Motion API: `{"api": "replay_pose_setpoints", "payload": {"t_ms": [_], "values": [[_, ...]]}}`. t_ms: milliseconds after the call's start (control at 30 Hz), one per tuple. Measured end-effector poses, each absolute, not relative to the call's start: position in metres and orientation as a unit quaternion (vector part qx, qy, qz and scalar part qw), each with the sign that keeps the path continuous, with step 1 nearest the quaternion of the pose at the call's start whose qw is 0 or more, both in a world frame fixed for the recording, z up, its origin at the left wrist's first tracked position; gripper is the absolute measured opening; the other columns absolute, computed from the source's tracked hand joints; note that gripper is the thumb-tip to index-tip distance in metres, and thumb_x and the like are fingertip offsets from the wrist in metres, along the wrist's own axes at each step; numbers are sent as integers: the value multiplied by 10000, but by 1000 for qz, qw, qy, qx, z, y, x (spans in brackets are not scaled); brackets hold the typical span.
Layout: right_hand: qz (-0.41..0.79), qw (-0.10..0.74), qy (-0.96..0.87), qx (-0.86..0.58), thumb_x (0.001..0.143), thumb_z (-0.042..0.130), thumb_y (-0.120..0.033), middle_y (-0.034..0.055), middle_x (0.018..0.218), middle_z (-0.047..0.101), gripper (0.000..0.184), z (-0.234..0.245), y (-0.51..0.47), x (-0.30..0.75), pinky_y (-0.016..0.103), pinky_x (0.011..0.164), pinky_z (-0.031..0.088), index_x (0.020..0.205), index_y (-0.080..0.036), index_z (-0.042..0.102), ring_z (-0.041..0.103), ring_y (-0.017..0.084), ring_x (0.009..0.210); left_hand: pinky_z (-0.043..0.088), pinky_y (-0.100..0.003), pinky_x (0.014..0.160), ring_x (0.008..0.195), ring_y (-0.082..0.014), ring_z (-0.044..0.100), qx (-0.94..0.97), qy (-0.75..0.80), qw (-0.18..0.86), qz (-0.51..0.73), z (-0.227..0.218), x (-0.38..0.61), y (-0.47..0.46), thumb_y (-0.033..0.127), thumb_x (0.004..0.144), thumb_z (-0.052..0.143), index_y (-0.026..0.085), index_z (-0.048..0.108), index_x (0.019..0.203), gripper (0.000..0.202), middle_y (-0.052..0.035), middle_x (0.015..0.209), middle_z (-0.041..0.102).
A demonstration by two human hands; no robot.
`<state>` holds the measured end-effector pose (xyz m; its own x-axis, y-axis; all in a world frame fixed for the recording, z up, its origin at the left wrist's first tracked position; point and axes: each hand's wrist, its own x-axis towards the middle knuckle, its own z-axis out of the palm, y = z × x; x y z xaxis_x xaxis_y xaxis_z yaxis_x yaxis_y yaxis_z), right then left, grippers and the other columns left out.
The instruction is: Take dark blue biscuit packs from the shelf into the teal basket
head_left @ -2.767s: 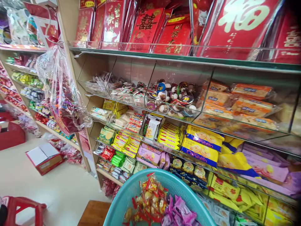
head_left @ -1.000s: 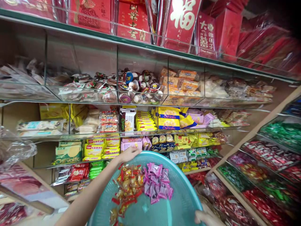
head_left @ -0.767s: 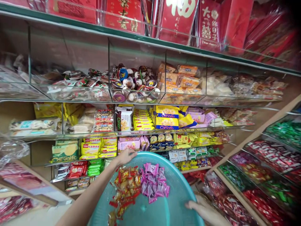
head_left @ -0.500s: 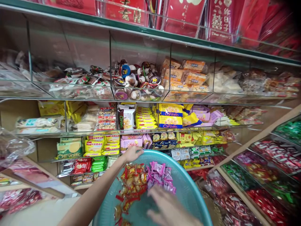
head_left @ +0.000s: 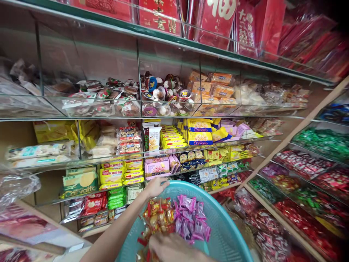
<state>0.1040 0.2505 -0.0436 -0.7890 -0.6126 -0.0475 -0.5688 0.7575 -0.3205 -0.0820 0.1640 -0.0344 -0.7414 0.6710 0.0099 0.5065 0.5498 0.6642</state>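
Observation:
A teal plastic basket (head_left: pixel 226 233) fills the bottom middle of the head view. My left hand (head_left: pixel 156 186) grips its far rim, the forearm running down to the lower left. Inside lie a pile of red-and-yellow wrapped candies (head_left: pixel 158 216) and, right of it, a pile of pink wrapped candies (head_left: pixel 192 218). My right hand (head_left: pixel 170 249) reaches into the basket from below, fingers resting on the near edge of the red-and-yellow pile; whether it grips any candy is hidden.
Glass-fronted shelves of snack packets (head_left: pixel 169 138) stand straight ahead. Red paper decorations (head_left: pixel 218 18) line the top shelf. Sloped bins of wrapped sweets (head_left: pixel 305 171) run along the right. A clear plastic bag (head_left: pixel 16 183) hangs at the left.
My right hand left the basket's right rim and moved into the basket onto the candies. The view swung right and settled on the snack shelves.

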Motion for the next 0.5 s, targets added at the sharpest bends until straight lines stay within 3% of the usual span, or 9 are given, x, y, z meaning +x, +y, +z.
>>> {"api": "replay_pose_setpoints", "payload": {"t_ms": [167,333,500], "values": [[-106,28,981,-162,720,513,-111,86,1017,639,297,29,275,57,327,698,474,1005,-193,489,613,244,903,407,-252,704,797,-181,605,326,872,137,339,-40,-77,153,520,855,376,196,678,818,445,-25,846,702],[-101,8,983,-152,723,517,-75,119,1089,616,382,1,271,36,395,803,477,1087,-185,473,580,285,1026,369,-255,623,692,-171,572,287,883,142,343,-43,-75,148,588,874,237,174,629,671,605,-20,698,651],[-135,-8,979,-152,756,487,-68,88,1093,587,332,-21,259,39,376,806,492,1061,-200,481,579,253,1022,391,-270,693,746,-194,594,265,885,155,349,-43,-72,137,640,864,187,180,625,684,660,-36,752,677]]}}
